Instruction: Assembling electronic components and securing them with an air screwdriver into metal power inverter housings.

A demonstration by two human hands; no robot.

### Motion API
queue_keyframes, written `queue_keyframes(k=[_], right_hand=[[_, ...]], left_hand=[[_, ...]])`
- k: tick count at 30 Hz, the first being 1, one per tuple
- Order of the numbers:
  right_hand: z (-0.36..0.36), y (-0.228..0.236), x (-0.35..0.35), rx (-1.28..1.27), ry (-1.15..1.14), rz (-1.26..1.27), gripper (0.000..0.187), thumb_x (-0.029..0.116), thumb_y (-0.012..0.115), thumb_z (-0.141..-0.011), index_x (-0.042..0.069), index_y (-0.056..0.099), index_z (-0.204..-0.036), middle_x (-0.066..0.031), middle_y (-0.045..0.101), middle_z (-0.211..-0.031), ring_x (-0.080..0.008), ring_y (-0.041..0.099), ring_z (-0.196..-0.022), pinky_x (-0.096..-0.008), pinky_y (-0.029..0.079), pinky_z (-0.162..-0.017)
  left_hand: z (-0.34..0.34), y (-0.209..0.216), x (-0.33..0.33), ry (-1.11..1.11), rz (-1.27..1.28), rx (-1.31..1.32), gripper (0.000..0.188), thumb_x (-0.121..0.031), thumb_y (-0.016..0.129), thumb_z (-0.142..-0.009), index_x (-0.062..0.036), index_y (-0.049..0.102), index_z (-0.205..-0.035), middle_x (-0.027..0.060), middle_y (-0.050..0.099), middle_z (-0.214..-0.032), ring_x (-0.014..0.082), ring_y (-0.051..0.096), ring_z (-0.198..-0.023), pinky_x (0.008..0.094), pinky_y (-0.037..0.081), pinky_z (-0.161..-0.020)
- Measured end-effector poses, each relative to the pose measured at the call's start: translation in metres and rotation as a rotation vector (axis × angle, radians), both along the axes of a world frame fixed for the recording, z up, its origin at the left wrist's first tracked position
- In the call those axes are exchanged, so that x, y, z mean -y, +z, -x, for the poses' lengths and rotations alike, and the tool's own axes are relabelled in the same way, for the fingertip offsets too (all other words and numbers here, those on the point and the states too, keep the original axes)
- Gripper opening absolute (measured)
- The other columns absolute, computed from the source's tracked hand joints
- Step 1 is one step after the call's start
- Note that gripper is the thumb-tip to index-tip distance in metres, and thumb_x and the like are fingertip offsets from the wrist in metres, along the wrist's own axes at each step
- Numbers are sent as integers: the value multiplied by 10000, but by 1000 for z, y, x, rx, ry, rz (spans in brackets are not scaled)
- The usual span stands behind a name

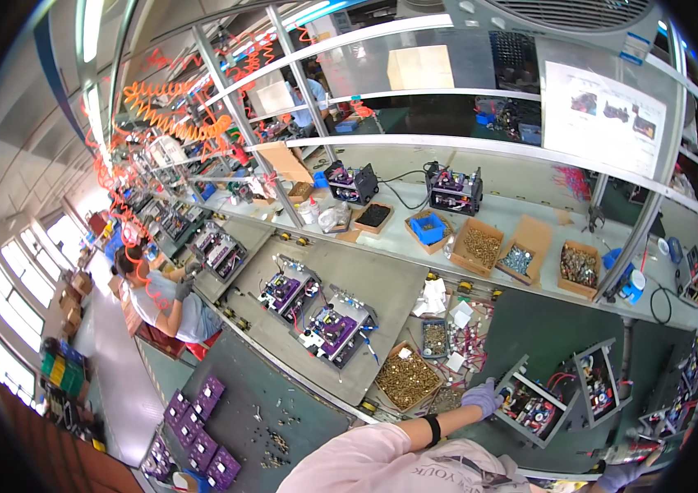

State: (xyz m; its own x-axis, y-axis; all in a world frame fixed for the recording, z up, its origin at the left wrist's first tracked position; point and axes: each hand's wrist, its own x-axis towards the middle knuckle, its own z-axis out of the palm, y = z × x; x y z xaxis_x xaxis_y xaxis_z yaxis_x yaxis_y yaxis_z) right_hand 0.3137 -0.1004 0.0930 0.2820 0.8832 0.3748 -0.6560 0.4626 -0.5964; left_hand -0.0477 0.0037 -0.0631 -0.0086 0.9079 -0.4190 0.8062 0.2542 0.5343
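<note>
My left hand (483, 398), in a lavender glove, grips the left edge of an open metal-framed electronic unit (532, 404) with a circuit board and wires inside. A second open unit (599, 380) stands just to its right on the dark green mat. At the lower right edge my right hand (621, 476), also gloved, is closed around a red and green power screwdriver (626, 452), its bit toward the left. Part of that hand is cut off by the dark rim. Beside my left hand lie small loose screws (447, 400) and a cardboard box of brass-coloured fasteners (407, 376).
Two purple-board units (339, 329) sit on the conveyor line. Purple circuit boards (202, 449) and loose parts (275, 444) lie at lower left. Boxes of hardware (478, 246) line the shelf behind, below a metal frame. A co-worker (172, 304) sits at the left.
</note>
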Motion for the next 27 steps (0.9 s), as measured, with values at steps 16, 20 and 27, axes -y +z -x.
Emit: queue_keyframes(k=[16,20,27], right_hand=[[107,-50,-30,-48,125,395,261,248,646,-808,64,517,-941,-52,486,-683,-174,502,-619,-300,453,-562],[109,-47,-38,-40,129,370,265,215,664,-789,67,514,-949,-56,482,-664,-173,498,-580,-301,459,-540],[113,-46,-47,-10,187,384,249,187,663,-783,68,515,-944,-55,502,-669,-179,517,-588,-307,474,-540]], left_hand=[[3,10,1,60,5,-63,572,-406,545,-779,-51,424,-1211,190,614,-974,324,606,-903,420,477,-781],[1,20,3,65,24,-87,572,-408,548,-787,-59,413,-1219,190,607,-1001,323,597,-931,419,473,-792],[2,8,7,59,-15,-46,571,-414,540,-798,-48,417,-1219,195,612,-976,328,601,-910,417,473,-786]])
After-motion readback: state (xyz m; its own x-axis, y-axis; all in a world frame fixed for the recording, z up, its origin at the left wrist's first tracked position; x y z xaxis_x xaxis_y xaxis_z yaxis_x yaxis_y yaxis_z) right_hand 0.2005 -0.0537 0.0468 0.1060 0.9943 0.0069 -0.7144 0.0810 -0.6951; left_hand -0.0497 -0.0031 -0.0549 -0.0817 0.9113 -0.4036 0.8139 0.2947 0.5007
